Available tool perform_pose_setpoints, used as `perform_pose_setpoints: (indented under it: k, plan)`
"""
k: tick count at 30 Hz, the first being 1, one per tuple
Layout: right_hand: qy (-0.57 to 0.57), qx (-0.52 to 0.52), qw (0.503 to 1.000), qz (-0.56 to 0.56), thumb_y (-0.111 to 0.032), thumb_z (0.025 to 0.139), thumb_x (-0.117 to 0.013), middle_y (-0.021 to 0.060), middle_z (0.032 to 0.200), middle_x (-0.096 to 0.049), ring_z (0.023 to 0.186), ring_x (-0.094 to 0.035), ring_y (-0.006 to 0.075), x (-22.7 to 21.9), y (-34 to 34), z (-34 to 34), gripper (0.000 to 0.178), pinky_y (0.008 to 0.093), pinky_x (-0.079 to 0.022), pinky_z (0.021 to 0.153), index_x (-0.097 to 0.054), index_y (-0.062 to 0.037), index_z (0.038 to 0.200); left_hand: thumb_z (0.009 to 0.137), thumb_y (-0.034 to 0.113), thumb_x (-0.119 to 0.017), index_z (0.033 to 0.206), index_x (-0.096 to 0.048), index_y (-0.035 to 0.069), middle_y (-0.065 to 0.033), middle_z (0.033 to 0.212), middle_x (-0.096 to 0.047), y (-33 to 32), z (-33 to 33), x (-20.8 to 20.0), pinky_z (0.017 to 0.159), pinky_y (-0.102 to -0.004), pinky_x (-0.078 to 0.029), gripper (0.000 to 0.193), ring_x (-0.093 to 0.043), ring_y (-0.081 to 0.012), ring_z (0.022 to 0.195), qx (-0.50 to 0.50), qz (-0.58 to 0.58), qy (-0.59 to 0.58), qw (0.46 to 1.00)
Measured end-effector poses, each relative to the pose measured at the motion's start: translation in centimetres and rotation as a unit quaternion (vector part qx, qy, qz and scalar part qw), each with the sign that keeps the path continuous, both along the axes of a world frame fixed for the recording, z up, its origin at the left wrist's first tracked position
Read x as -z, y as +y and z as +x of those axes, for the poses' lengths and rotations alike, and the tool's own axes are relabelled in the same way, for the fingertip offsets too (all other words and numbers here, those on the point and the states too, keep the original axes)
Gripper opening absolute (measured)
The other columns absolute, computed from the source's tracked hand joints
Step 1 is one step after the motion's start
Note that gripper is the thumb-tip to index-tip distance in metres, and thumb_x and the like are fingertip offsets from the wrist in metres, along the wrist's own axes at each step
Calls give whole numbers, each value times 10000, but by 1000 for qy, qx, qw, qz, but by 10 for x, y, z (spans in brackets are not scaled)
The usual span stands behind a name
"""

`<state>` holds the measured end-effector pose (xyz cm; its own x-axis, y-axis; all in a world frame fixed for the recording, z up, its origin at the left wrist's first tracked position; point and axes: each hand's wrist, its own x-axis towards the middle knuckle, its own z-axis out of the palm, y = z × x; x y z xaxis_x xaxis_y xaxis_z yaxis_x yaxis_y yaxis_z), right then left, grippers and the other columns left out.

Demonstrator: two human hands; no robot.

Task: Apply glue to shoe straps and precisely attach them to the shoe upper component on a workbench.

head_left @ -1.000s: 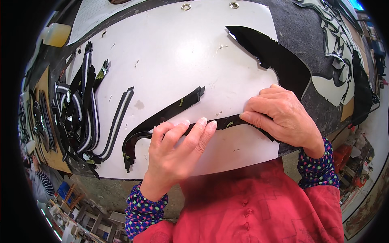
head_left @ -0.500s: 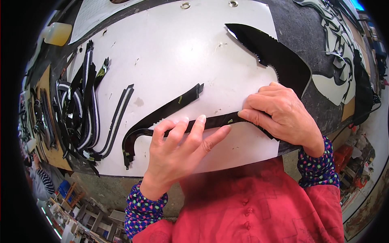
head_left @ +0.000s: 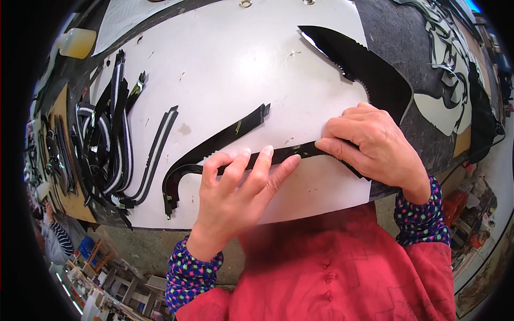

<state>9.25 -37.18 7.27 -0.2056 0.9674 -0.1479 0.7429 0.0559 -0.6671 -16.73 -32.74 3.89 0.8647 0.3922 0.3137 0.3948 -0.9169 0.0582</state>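
A narrow glossy black strip with a hooked left end lies across the white sheet. My right hand is closed on its right part, thumb and fingers pinching it; the strip's end shows below that hand. My left hand rests over the strip's left half, fingers spread and fingertips along its upper edge. Just beyond my left hand lies another black strip, wider, bending down to the left. Past my right hand sits a large curved black piece with a notched inner edge, its lower part hidden by that hand.
A white sheet with metal eyelets covers the dark table. At left are a tangled pile of black and white strips and a single striped strip. A yellowish container stands far left. Pale cut-outs lie at right.
Both hands keep their places on the strip, with only slight finger shifts. The whole scene sits a little higher in the picture.
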Motion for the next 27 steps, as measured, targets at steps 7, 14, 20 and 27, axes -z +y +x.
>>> perform_pose_setpoints:
  k: [7,14,20,27]
  plan:
    - [1,8,1000,19,-214,891,-674,129,635,-574,681,-602,342,2,-1,-1,239,457,-467,652,-589,-47,742,893,207,-653,1262,-716,266,13,1207,-612,-3,2,-7,948,-432,-441,379,-534,-190,1067,-11,-9,9,1000]
    - [0,8,1000,27,-225,894,-671,132,639,-580,685,-605,348,4,-2,-1,249,464,-468,656,-588,-46,742,869,179,-644,1281,-704,268,-2,1154,-601,-6,5,-24,1054,-541,-366,426,-577,-178,1068,-51,-55,42,996]
    - [-3,2,999,46,-209,886,-679,124,644,-584,690,-605,342,5,-2,-2,233,450,-470,683,-580,-49,750,854,103,-630,1305,-694,260,-55,988,-545,-18,23,-6,1021,-554,-403,482,-581,-193,1046,-72,0,17,997]
    - [-14,-3,999,45,-193,879,-683,116,654,-591,699,-607,333,3,-2,-2,226,440,-472,703,-570,-51,745,845,138,-655,1287,-709,226,-55,1090,-537,-21,26,1,1032,-534,-407,454,-552,-215,1099,-66,62,42,995]
